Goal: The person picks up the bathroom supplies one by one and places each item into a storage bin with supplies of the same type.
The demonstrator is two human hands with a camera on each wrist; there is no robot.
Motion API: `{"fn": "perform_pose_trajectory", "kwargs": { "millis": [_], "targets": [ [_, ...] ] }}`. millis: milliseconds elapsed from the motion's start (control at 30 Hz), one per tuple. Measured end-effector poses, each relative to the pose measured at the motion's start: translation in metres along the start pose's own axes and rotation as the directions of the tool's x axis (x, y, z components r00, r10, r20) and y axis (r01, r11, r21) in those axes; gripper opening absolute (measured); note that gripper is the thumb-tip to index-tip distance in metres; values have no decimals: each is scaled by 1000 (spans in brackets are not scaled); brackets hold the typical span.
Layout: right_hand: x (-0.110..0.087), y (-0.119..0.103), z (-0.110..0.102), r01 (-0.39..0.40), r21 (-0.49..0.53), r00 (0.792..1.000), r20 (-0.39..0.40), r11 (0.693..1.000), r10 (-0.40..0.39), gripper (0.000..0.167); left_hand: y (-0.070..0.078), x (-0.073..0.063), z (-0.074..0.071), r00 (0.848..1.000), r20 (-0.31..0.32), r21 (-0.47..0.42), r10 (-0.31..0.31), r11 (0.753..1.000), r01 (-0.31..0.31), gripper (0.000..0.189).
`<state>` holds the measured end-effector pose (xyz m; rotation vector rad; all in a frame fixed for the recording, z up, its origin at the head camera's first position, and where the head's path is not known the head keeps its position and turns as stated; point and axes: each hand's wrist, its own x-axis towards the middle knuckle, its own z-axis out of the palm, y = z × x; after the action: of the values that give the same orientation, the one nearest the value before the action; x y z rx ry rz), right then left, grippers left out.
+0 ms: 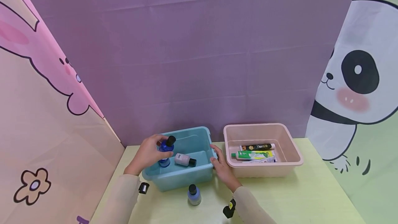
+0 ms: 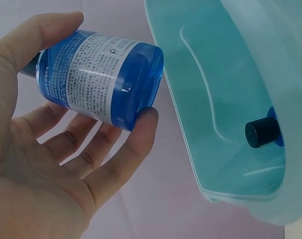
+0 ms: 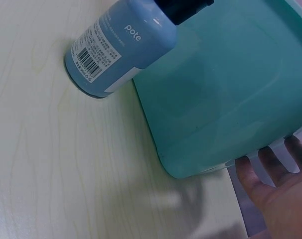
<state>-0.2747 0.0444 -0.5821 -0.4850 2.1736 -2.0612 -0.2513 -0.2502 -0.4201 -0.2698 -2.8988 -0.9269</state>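
My left hand (image 1: 152, 153) holds a blue bottle (image 2: 103, 77) with a black cap between thumb and fingers. It hangs upright over the left part of the blue bin (image 1: 183, 174). Inside the bin lies a lilac bottle (image 1: 182, 159) on its side, its black cap towards me. In the left wrist view a black bottle cap (image 2: 262, 132) with some blue shows within the bin. With my right hand (image 1: 221, 165) I grip the bin's right rim, fingertips (image 3: 245, 169) against its edge. A blue-grey bottle (image 3: 121, 47) marked "pote" stands on the table before the bin.
Beside the blue bin, on its right, stands a pink bin (image 1: 264, 172) with several toothpaste tubes (image 1: 252, 155) in it. Both bins sit on a pale wooden table (image 1: 314, 196), close to a purple cloth backdrop (image 1: 199, 61). Printed cloths hang at both sides.
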Motion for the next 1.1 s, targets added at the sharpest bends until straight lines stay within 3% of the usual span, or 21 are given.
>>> {"fn": "perform_pose_trajectory", "kwargs": {
  "millis": [800, 1100],
  "targets": [
    [1, 3, 0, -1, -14, 1000, -2, 1000, 1, 50, -2, 14, -4, 997, 76, 25, 35, 999, -37, 56],
    [0, -1, 1, 5, -14, 1000, -2, 1000, -5, 49, -1, 22, -5, 994, 108, 41, 14, 999, -18, 52]
  ]
}}
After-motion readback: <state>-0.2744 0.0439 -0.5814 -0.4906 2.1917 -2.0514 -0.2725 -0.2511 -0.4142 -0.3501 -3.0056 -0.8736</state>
